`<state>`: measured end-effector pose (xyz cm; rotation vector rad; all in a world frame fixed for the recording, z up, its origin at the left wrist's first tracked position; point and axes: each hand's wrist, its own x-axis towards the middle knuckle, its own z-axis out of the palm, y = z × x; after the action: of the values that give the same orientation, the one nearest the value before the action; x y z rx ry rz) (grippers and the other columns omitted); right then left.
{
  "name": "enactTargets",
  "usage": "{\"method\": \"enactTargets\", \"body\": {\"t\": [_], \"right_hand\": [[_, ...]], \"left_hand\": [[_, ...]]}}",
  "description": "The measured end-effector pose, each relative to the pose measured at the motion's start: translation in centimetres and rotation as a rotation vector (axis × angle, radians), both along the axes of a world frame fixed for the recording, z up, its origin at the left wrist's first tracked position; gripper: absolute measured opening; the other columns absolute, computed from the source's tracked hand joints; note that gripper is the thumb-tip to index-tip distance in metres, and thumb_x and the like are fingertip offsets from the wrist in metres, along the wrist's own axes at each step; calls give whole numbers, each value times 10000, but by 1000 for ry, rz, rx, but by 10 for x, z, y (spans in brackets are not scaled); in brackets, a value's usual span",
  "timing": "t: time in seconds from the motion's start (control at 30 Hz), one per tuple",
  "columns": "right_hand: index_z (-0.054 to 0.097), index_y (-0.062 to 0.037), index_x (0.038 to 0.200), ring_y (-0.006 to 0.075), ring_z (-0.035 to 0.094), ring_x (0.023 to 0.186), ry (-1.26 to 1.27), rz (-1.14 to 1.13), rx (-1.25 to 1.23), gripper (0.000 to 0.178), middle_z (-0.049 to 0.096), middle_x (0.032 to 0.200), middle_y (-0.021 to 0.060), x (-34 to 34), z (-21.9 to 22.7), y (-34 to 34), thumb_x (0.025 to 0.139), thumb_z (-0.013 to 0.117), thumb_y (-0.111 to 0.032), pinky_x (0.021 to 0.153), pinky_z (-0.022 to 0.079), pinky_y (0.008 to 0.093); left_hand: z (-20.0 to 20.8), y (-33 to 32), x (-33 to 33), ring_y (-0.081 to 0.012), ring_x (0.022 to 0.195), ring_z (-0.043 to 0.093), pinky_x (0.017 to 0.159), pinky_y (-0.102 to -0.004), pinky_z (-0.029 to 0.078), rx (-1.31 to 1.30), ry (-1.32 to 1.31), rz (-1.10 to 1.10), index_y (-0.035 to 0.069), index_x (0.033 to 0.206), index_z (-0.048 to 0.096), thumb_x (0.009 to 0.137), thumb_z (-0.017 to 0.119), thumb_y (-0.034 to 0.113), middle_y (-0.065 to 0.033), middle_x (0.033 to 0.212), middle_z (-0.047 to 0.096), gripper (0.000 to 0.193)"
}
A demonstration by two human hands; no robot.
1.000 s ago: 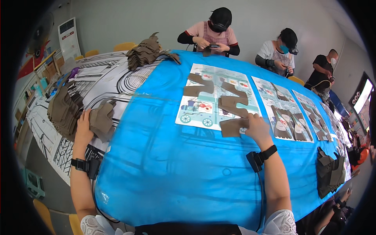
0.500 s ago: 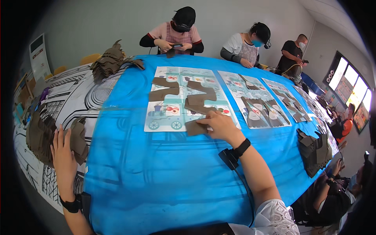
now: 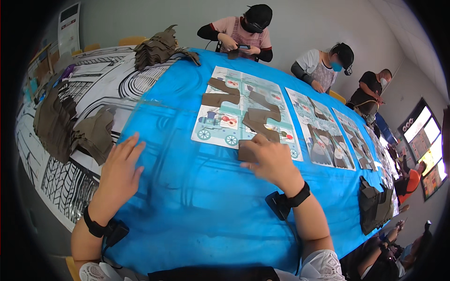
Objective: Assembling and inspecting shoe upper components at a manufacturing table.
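Note:
My left hand is over the left edge of the blue cloth, empty, its fingers spread. Next to it lie a small stack of brown cut pieces and a taller brown stack. My right hand hovers at the near edge of a printed mat, thumb and fingers apart. Partly beneath its fingers lies a brown cut piece. On the mat, a zigzag of flat brown pieces overlaps, and another brown pair lies to its left. Their material looks like fabric or thin leather.
Two more printed mats bearing brown pieces lie to the right. Brown stacks stand at the far left and near right. Co-workers sit or stand along the far side. Cables hang from both my wrist straps.
My left hand has left the brown stack and moved right over the blue cloth. My right hand has loosened from the brown piece at the mat's near edge. The whole view has turned.

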<state>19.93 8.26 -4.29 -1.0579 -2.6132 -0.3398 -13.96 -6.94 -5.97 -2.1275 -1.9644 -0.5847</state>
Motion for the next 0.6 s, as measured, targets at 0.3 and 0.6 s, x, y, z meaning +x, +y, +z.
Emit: {"method": "enactTargets", "body": {"t": [0.3, 0.6], "right_hand": [[609, -142, 1037, 290, 689, 779, -141, -149, 67, 319, 623, 887, 54, 1, -40, 17, 752, 753, -135, 576, 542, 410], [604, -87, 962, 244, 679, 768, 193, 270, 28, 273, 645, 852, 58, -36, -32, -24, 700, 638, -19, 564, 518, 381]], "left_hand": [[-9, -1, 7, -362, 1135, 559, 974, -437, 478, -49, -18, -110, 2, 1305, 540, 779, 729, 25, -160, 1469, 474, 560], [-10, 0, 19, -348, 1071, 596, 986, -442, 478, -110, -77, -185, 20, 1302, 543, 783, 724, 46, -158, 1401, 535, 551]]}}
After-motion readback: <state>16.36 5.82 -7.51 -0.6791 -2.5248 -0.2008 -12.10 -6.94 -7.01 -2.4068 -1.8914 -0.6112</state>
